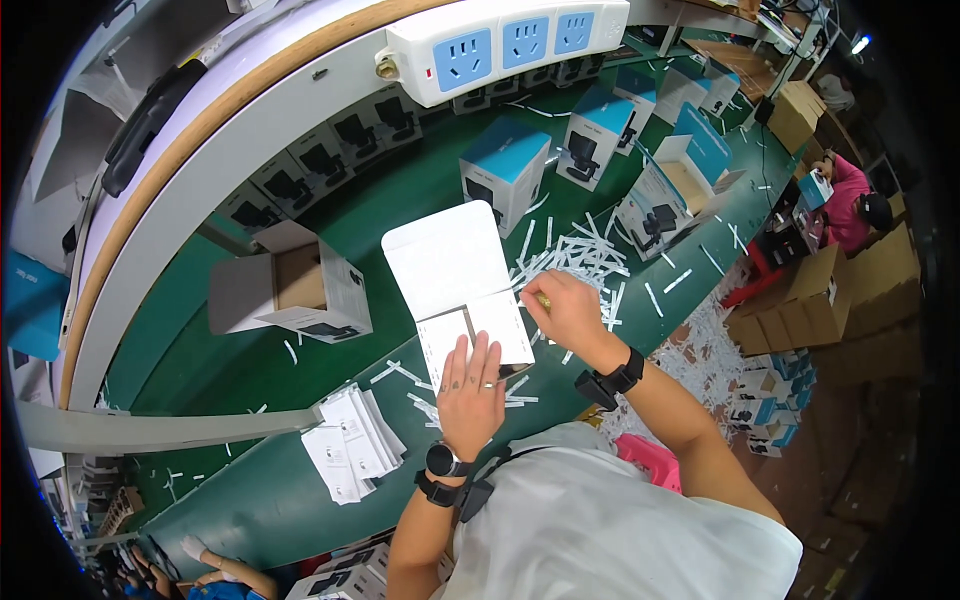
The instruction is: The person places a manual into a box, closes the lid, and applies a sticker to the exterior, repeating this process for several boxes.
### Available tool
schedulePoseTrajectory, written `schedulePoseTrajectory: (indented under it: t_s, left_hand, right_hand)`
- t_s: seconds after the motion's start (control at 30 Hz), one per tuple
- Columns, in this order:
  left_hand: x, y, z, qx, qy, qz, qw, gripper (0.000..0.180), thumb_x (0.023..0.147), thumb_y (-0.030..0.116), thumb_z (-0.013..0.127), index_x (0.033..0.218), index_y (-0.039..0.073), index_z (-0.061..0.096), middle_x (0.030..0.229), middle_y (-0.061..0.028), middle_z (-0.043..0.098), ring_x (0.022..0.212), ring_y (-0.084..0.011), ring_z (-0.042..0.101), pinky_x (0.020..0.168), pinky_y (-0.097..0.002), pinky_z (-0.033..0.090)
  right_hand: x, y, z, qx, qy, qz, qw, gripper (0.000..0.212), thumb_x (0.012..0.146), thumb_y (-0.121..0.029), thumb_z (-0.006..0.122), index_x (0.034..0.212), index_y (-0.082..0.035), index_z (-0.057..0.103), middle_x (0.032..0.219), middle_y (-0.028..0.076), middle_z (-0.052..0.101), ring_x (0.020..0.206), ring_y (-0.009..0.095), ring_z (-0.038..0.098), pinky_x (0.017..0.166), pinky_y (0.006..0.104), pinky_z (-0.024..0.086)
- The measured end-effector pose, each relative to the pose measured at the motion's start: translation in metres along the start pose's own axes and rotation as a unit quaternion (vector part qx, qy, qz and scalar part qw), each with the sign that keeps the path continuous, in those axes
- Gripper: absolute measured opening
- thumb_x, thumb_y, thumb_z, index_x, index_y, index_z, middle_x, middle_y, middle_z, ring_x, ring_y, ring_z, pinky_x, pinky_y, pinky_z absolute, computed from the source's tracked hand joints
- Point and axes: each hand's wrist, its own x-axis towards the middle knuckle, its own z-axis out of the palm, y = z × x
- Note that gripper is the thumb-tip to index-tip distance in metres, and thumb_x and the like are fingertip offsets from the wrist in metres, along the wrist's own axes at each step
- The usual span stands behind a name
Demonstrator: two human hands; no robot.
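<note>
A white carton (450, 260) stands in front of me on the green bench, its lid raised and its top open. My left hand (470, 400) lies over the carton's opening, fingers stretched out flat on white card inside it. Beside the carton's right edge, my right hand (568, 312) has its fingers pinched together. Something small and yellowish shows at those fingertips, too small to name. White paper strips (585, 260) are heaped just beyond the right hand. A stack of white leaflets (350, 440) lies left of my left hand.
An open carton (300, 285) stands left; another (675, 190) stands right. Closed blue-topped cartons (505, 165) line the bench. A white power strip (505, 45) is mounted on the shelf edge ahead. A person in pink (850, 200) works at far right, near brown cardboard boxes (800, 300).
</note>
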Motion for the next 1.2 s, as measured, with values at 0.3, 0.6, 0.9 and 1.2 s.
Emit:
schedulePoseTrajectory:
  t_s: [0.3,0.6,0.9,1.2]
  left_hand:
    - [0.000,-0.006,0.008,0.020,0.003,0.009,1.000,0.048,0.080,0.011,0.067,0.126,-0.001,0.059,0.135,-0.0178,0.056,0.128,-0.0347,0.051,0.108,-0.0451,0.040]
    - [-0.007,-0.006,0.009,-0.020,0.016,0.008,1.000,0.034,0.068,0.009,0.073,0.101,0.002,0.067,0.104,-0.0154,0.062,0.105,-0.0347,0.060,0.098,-0.0471,0.047]
    - [-0.011,-0.004,0.008,0.025,0.001,0.012,1.000,0.064,0.079,0.015,0.071,0.138,0.003,0.050,0.147,-0.0157,0.046,0.135,-0.0327,0.045,0.112,-0.0426,0.036]
    - [0.008,-0.017,-0.034,-0.117,-0.045,-0.001,0.992,0.048,0.085,0.035,0.069,0.119,0.001,0.063,0.126,-0.0181,0.061,0.116,-0.0362,0.057,0.098,-0.0427,0.045]
  right_hand:
    - [0.009,-0.054,0.012,0.141,-0.043,-0.019,0.989,0.015,0.082,-0.018,0.073,0.083,-0.008,0.063,0.090,0.006,0.064,0.071,0.028,0.065,0.059,0.0373,0.051]
    - [0.027,-0.091,0.073,0.009,-0.155,-0.078,0.985,0.024,0.076,-0.028,0.078,0.080,-0.011,0.061,0.092,0.006,0.057,0.071,0.028,0.063,0.059,0.0397,0.051]
    - [0.068,-0.018,0.012,0.432,0.047,0.169,0.885,0.028,0.102,-0.029,0.053,0.102,-0.003,0.064,0.093,0.001,0.064,0.070,0.007,0.053,0.060,0.0214,0.042]
    - [0.066,-0.010,-0.014,0.331,-0.352,-0.127,0.866,0.040,0.099,-0.034,0.044,0.109,-0.006,0.070,0.096,0.008,0.071,0.074,0.018,0.063,0.062,0.0323,0.047]
